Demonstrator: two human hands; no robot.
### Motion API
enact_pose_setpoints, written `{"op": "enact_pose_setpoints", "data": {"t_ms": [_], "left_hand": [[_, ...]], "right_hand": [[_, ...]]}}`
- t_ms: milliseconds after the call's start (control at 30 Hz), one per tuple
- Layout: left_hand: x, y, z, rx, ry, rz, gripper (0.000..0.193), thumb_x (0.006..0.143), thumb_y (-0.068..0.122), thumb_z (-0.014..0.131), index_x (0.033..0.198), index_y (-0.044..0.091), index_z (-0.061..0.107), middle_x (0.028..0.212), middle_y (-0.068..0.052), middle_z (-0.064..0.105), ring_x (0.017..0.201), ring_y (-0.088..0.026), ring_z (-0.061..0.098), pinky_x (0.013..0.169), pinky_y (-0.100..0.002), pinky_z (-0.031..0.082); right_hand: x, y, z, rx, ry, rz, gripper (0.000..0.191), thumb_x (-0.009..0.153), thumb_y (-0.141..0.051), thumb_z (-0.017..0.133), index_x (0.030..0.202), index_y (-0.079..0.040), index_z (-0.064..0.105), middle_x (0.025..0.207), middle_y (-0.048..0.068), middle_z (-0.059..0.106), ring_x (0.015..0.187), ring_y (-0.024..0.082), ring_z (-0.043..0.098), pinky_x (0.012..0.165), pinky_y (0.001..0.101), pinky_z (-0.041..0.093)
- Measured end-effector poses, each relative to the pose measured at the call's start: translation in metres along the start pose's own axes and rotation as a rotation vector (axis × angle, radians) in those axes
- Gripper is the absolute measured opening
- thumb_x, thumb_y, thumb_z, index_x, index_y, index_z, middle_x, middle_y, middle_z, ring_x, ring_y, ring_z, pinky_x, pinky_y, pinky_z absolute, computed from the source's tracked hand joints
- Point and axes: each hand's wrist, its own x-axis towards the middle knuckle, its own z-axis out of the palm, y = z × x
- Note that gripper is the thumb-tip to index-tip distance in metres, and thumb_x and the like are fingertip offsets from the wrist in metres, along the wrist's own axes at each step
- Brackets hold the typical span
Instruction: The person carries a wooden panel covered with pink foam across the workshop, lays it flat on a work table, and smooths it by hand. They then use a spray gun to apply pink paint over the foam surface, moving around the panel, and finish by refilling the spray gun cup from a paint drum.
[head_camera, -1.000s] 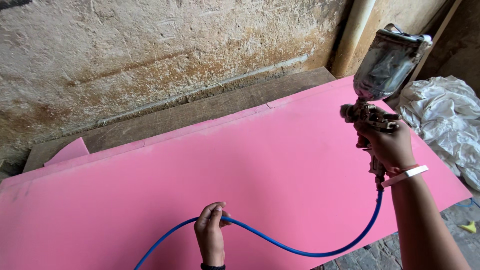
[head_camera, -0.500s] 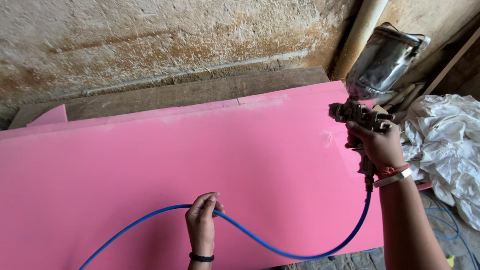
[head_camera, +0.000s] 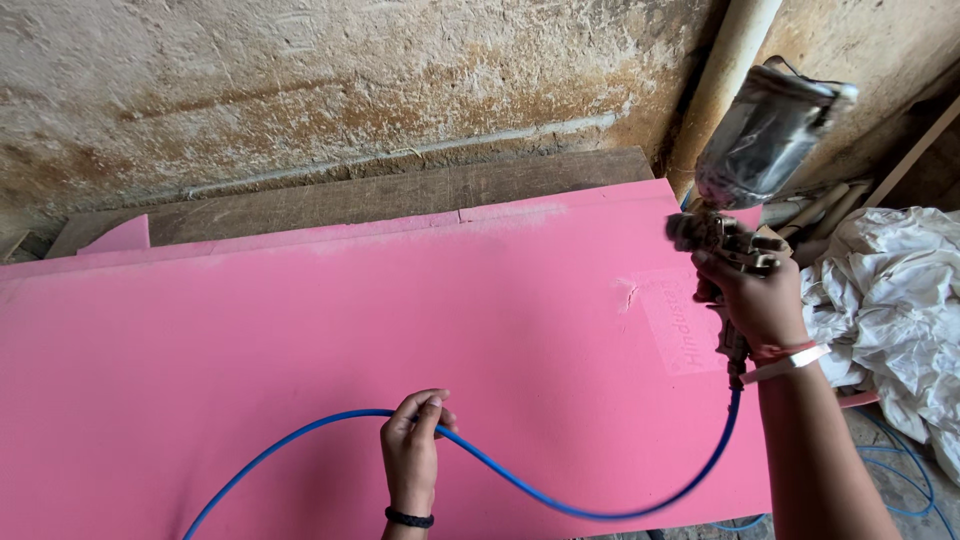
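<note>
My right hand (head_camera: 758, 300) grips a spray gun (head_camera: 740, 170) with a metal cup wrapped in plastic on top, held over the right end of a large pink board (head_camera: 300, 330). A blue air hose (head_camera: 560, 495) hangs from the gun's handle, loops low across the board and runs to the left. My left hand (head_camera: 412, 450) pinches this hose above the board's near middle and wears a dark band at the wrist. A pale band sits on my right wrist.
A rough, stained wall (head_camera: 300, 90) rises behind the board, with a wooden plank (head_camera: 400, 195) along its foot. A pale pipe (head_camera: 725, 70) stands in the corner. Crumpled white sheeting (head_camera: 900, 310) lies at the right, with more blue hose (head_camera: 900, 470) on the floor.
The spray gun and my right hand have moved left over the board's right end. My left hand has slid along the hose with it, and the view has shifted right.
</note>
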Motion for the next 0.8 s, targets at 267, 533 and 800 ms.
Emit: {"op": "enact_pose_setpoints", "data": {"t_ms": [267,533,800], "left_hand": [[0.012,-0.004,-0.022,0.033,-0.018,-0.026,0.025,0.095,0.018,0.060,0.102,0.002,0.078,0.074,-0.007,0.073,0.070,-0.015,0.070,0.066,-0.032,0.059],[0.030,-0.011,-0.026,-0.013,-0.077,-0.013,0.026,0.095,0.020,0.061,0.102,0.002,0.078,0.074,-0.008,0.073,0.069,-0.017,0.070,0.065,-0.032,0.054],[0.037,-0.020,-0.006,-0.040,-0.029,-0.162,0.026,0.095,0.018,0.059,0.101,0.001,0.078,0.074,-0.008,0.071,0.071,-0.017,0.069,0.066,-0.034,0.058]], "right_hand": [[-0.001,0.003,0.012,-0.004,0.015,0.021,0.010,0.093,-0.003,0.073,0.101,0.000,0.069,0.078,0.002,0.065,0.064,0.010,0.063,0.059,0.0281,0.056],[-0.021,-0.016,0.014,-0.124,0.101,0.041,0.013,0.092,-0.003,0.073,0.103,0.003,0.070,0.080,0.005,0.067,0.065,0.014,0.063,0.058,0.0311,0.055],[-0.016,-0.015,-0.004,-0.295,0.209,0.039,0.014,0.095,-0.005,0.072,0.108,0.001,0.072,0.077,0.006,0.065,0.065,0.012,0.059,0.059,0.0291,0.049]]}}
